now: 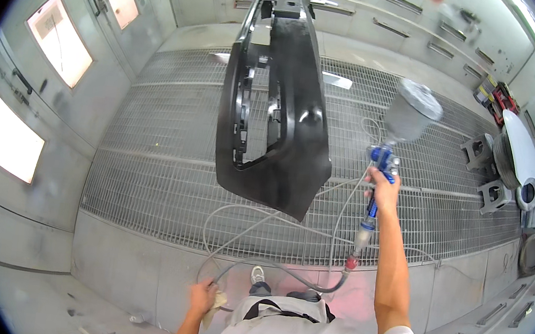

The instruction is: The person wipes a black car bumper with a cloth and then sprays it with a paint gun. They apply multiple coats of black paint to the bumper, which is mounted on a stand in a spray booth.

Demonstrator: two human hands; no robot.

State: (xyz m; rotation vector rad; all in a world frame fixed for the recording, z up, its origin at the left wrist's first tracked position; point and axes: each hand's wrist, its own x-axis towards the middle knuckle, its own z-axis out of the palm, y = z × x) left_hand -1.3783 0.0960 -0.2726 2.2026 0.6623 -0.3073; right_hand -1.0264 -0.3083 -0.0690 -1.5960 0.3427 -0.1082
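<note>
My right hand point(385, 189) is wrapped round the handle of a blue spray gun point(382, 160), held out to the right. On top of the gun sits a translucent grey paint cup point(413, 111). A grey air hose point(281, 272) runs from the gun's lower end past a red coupling point(351, 264) toward my left hand point(201, 296). That hand is closed low at my left side, on the hose and a pale yellow cloth point(219, 300); its fingers are partly hidden. Ahead stands a black car bumper cover point(287, 116), its near corner apart from the gun.
Metal floor grating point(156, 147) lies under the bumper, with loose hose loops across it. To the right are small grey stools point(494, 195), a white curved panel point(521, 145) and cans point(485, 88). Lit windows point(8, 128) line the left wall.
</note>
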